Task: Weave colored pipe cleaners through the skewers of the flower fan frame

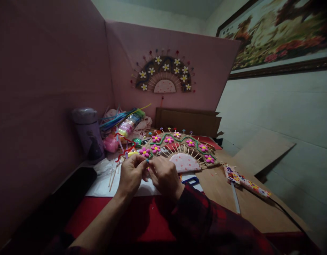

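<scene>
My left hand and my right hand meet over the white sheet, fingertips pinched together. Between them shows a small blue piece, too small to make out fully. Just beyond my hands is a fan-shaped craft wound with brown cord. It carries pink clay flowers with yellow centres, a green wavy line and thin wooden sticks. Colourful bead-like tips stand along its upper edge. A pale half-round base with pink dots forms its lower middle. Loose wooden sticks lie left of my left hand.
A purple tumbler stands at the left, beside bagged coloured clay and pipe cleaners. At the right lie a flower-patterned glue gun with a cord and a glue stick. Another fan hangs on the pink panel.
</scene>
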Available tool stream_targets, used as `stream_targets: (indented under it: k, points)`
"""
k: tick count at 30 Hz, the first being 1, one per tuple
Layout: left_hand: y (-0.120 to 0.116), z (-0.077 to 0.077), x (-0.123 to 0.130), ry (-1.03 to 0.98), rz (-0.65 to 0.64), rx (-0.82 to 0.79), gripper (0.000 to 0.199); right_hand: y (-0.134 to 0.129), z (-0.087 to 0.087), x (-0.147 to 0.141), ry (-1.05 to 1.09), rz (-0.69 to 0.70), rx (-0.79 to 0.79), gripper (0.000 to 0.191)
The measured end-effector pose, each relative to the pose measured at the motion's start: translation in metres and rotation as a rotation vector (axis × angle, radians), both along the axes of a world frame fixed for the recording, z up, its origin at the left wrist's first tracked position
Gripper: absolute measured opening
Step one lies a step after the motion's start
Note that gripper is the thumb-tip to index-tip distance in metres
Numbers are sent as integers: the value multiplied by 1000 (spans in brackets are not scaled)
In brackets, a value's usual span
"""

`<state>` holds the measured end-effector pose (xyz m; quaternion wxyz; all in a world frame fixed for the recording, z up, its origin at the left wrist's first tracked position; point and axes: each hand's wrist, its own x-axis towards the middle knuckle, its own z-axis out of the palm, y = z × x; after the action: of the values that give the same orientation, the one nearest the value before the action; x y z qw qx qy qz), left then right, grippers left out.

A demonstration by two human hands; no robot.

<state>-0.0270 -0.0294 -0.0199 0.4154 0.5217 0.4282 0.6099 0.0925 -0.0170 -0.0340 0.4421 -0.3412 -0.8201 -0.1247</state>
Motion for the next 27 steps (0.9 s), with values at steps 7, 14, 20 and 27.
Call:
stream_targets:
  k: [7,14,20,27]
  points:
    - [2,-5,-1,48,239,75,11,-14,-4,-13,177,120,-141,23]
    - [1,10,-4,-433,-295,-260,31,-1,12,-5,813,419,-763,19]
    - [2,8,-7,-459,-431,-325,28,3,16,-3,921,611,-930,22]
    - [0,10,-7,-465,-420,-319,30,6,17,0,934,685,-985,24]
